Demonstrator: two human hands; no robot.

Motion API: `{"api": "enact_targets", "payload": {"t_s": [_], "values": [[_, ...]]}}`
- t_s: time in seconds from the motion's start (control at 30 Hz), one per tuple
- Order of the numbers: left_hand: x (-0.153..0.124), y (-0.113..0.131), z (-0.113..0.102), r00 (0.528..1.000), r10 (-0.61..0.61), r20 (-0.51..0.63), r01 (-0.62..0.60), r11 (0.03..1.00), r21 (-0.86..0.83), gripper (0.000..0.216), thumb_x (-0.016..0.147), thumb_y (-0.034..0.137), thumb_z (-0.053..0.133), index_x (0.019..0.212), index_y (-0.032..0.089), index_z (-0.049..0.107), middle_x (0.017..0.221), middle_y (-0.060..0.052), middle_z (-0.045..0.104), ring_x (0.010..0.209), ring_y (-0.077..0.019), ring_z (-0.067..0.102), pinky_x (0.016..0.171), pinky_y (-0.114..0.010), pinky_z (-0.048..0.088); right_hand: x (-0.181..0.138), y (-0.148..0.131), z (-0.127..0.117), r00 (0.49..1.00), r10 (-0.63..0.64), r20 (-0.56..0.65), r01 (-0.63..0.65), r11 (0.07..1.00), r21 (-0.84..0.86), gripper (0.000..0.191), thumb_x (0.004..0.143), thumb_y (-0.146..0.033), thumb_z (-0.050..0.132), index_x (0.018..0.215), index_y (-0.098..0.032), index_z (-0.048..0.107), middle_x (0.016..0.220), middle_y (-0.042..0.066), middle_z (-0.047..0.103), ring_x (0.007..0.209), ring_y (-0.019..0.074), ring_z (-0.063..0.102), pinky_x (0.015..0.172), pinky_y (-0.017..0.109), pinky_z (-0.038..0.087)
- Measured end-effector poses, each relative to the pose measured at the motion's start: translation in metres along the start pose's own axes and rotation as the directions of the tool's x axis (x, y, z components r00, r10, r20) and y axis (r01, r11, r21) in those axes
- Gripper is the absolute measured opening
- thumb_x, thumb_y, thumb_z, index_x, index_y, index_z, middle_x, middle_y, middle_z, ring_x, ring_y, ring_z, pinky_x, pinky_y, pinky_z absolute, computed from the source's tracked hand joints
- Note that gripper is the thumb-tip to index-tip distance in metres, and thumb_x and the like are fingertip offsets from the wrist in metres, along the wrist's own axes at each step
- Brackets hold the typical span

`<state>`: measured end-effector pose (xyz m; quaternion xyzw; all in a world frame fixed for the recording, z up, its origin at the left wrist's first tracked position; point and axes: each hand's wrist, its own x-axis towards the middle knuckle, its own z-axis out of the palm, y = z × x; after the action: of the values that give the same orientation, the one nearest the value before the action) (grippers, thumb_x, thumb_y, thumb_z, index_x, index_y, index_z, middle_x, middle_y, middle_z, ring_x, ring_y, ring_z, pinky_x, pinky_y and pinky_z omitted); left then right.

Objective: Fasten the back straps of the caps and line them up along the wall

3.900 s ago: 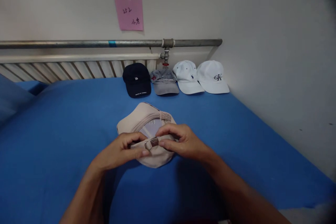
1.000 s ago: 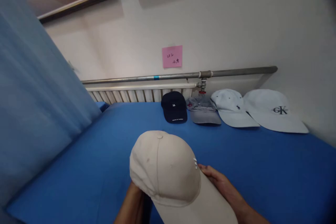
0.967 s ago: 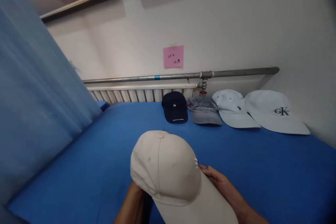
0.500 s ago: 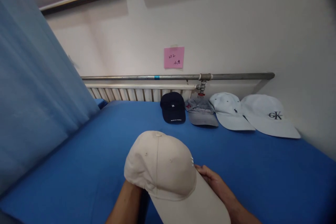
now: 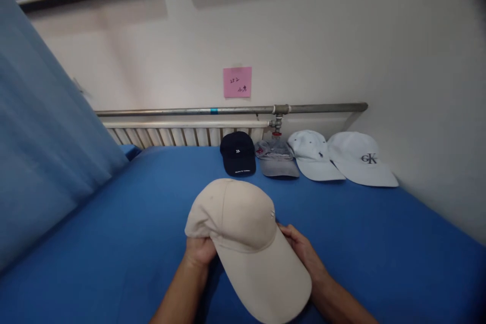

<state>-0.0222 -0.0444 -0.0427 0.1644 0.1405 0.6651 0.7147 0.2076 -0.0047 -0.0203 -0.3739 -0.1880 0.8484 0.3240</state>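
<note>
A beige baseball cap (image 5: 243,223) is held up over the blue-covered bed, its brim pointing toward me and to the right. My left hand (image 5: 200,250) grips the lower edge at the left; its fingertips are hidden beneath the cap. On the other side, my right hand (image 5: 298,243) holds the edge where crown meets brim, fingers partly out of sight. Beyond it, along the wall, stand a navy cap (image 5: 238,154), a grey washed cap (image 5: 278,159), a pale cap with a small dark emblem (image 5: 313,154) and a white cap with "CK" lettering (image 5: 359,157).
A blue sheet (image 5: 132,228) covers the bed. At left hangs a blue curtain (image 5: 45,136). A radiator (image 5: 170,136) and a metal pipe (image 5: 319,108) with a red-handled valve run along the wall behind the caps. A pink note (image 5: 237,82) is stuck above.
The beige cap has moved slightly up and away from me, showing more of its brim. My left hand is now visible at its edge. The view has shifted, moving the background left.
</note>
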Motion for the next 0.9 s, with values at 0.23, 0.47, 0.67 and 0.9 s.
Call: {"api": "enact_targets", "payload": {"t_s": [0.23,0.47,0.67,0.9], "values": [[0.008,-0.014,0.048,0.963,0.16,-0.219,-0.198,0.965,-0.169,0.043,0.095,0.031,0.032,0.106,0.011,0.068,0.101,-0.013,0.073,0.1,-0.0199,0.067,0.097,-0.036,0.047,0.004,-0.015,-0.004,0.994,-0.071,-0.086,0.07,0.997,-0.011,0.014,0.066,-0.033,0.064,0.06,-0.022,0.058,0.053,0.001,0.063,0.067,0.0244,0.066,0.068,0.036,0.047],[0.007,-0.008,0.04,0.99,0.084,-0.112,-0.101,0.982,-0.159,0.037,0.096,0.017,0.035,0.099,0.018,0.072,0.095,-0.004,0.076,0.088,-0.0141,0.071,0.092,-0.024,0.05,0.008,-0.014,-0.007,0.98,-0.196,-0.03,0.195,0.98,-0.037,0.012,0.064,-0.031,0.064,0.071,-0.022,0.063,0.062,-0.003,0.065,0.062,0.0184,0.06,0.067,0.032,0.043],[0.005,-0.01,0.035,0.965,-0.029,-0.26,0.004,0.995,-0.096,0.029,0.091,0.019,0.047,0.088,0.016,0.076,0.087,-0.007,0.077,0.086,-0.0213,0.072,0.099,-0.035,0.047,0.001,-0.012,-0.003,0.971,-0.238,0.006,0.238,0.971,-0.017,0.016,0.062,-0.028,0.073,0.07,-0.02,0.061,0.063,-0.006,0.062,0.061,0.0138,0.055,0.066,0.028,0.04],[0.009,-0.005,0.029,0.949,0.008,-0.314,-0.035,0.996,-0.08,0.031,0.091,0.023,0.047,0.082,0.016,0.076,0.079,-0.006,0.077,0.076,-0.0194,0.072,0.088,-0.031,0.054,-0.004,-0.014,-0.002,0.974,-0.211,0.087,0.207,0.977,0.059,0.023,0.061,-0.025,0.08,0.075,-0.019,0.064,0.069,-0.005,0.066,0.064,0.0118,0.058,0.068,0.026,0.042]]}}
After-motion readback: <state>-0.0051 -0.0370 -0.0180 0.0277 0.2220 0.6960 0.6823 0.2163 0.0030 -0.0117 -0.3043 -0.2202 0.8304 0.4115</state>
